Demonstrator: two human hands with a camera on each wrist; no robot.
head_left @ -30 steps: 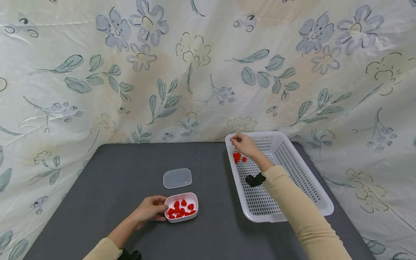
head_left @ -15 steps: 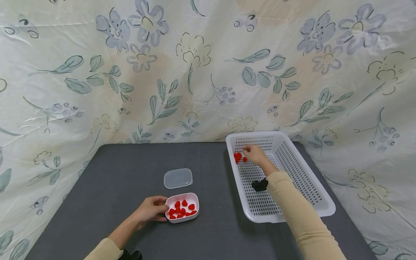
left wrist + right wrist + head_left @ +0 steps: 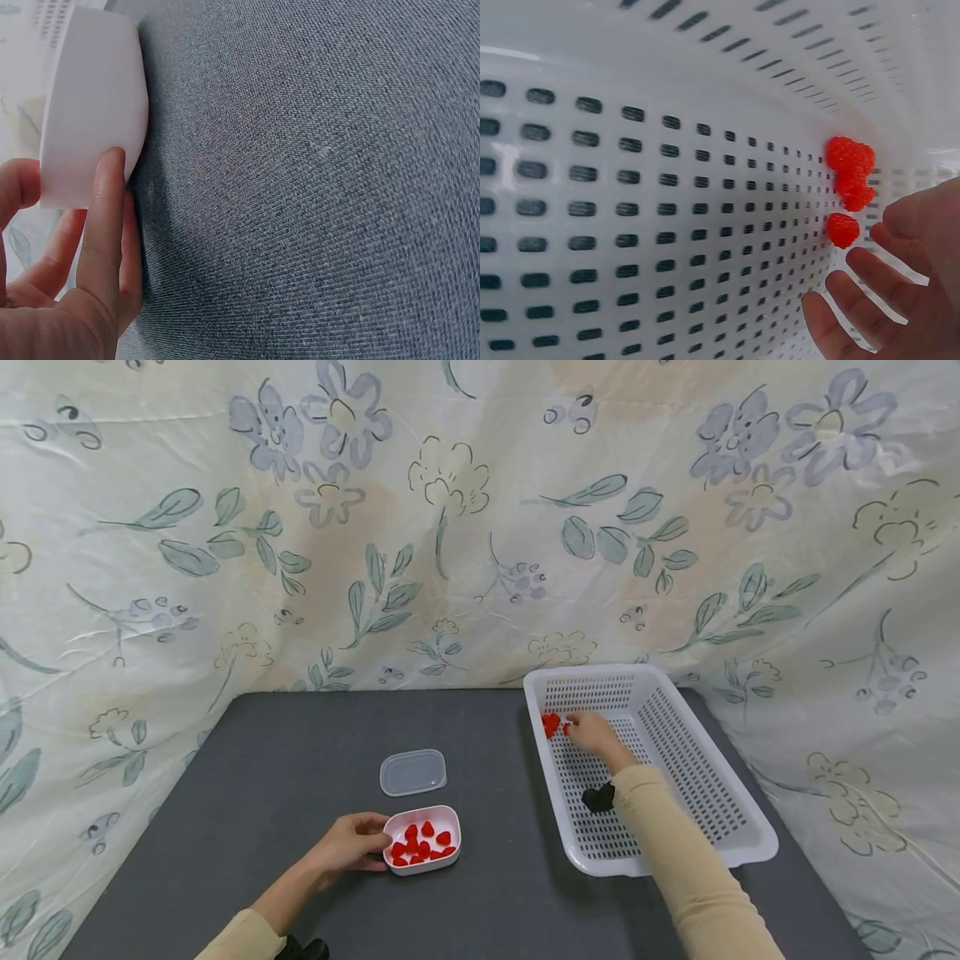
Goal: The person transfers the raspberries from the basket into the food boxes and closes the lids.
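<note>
A small white container (image 3: 450,817) with several red raspberries (image 3: 420,843) sits near the table's front. My left hand (image 3: 372,843) grips its left end, thumb (image 3: 103,217) against the container wall (image 3: 94,105). My right hand (image 3: 579,727) lies inside the white perforated basket (image 3: 600,671) at the far left corner. Its fingers (image 3: 870,300) are stretched out, the tips just beside a single raspberry (image 3: 843,229). A small clump of raspberries (image 3: 849,172) lies just beyond it, also visible as the raspberry clump (image 3: 551,723) in the head view. The right hand holds nothing.
A clear plastic lid (image 3: 412,772) lies flat on the dark grey table (image 3: 300,752) just behind the container. A flowered cloth (image 3: 450,527) hangs behind and to both sides. The basket stands at the right side of the table.
My right hand came off the basket's far left rim and dropped down onto the basket floor beside the raspberries. The left hand and container stayed put.
</note>
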